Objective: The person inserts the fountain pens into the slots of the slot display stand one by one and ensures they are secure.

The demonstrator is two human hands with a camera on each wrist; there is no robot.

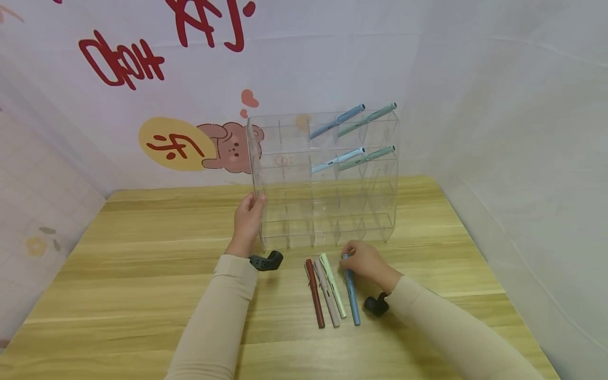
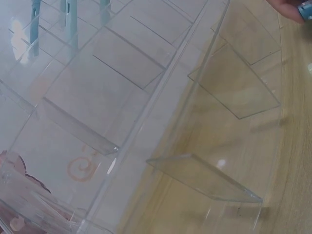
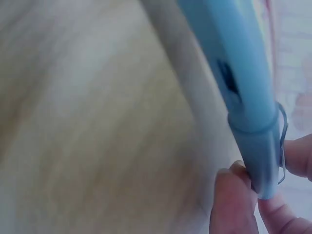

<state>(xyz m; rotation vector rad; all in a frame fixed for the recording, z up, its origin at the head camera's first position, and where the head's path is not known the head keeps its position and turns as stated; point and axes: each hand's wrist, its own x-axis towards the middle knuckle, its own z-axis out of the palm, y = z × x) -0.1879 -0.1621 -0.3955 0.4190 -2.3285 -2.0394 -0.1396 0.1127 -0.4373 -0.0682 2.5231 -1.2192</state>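
My left hand (image 1: 248,221) grips the left edge of a clear acrylic rack (image 1: 311,211), which stands upright on the table. With thumb and fingers, my right hand (image 1: 367,261) pinches the clip end of a blue pen (image 1: 352,298) in front of the rack. Close up in the right wrist view, fingertips (image 3: 234,200) hold the blue pen (image 3: 248,97) beside its metal clip. Left of it lie a pale green pen (image 1: 334,287), a greyish-pink pen (image 1: 328,295) and a dark red pen (image 1: 315,295). The left wrist view shows the rack's dividers (image 2: 204,178) but not the left hand.
Slanting in the rack's upper right compartments are a blue pen (image 1: 337,121) and a green pen (image 1: 368,120). Beneath them sit a light blue pen (image 1: 337,160) and another green pen (image 1: 368,158). A printed cloth (image 1: 332,63) hangs behind the wooden table (image 1: 142,264).
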